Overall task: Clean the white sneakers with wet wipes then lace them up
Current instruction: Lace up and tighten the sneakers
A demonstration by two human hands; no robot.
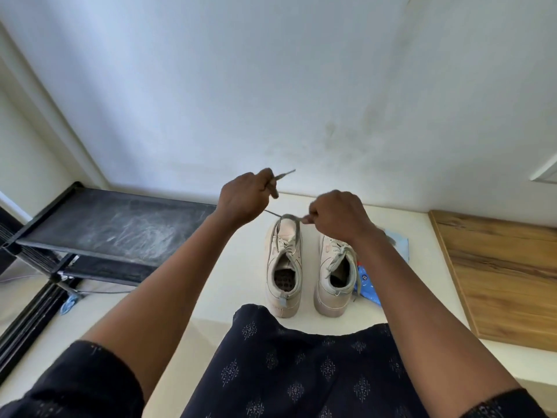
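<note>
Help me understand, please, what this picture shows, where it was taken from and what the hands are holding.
There is no machine here. A person wears one camera on the head, and it looks down at their own two bare arms. The left hand and the right hand each pinch the grey lace, which is drawn up from the sneaker nearer the rack. The other sneaker stands beside it. Both are on the pale floor, heels towards the person. A blue packet, probably the wipes, lies beside the second sneaker, partly hidden by the arm. A black rack is on the left and a wooden board on the right.
</note>
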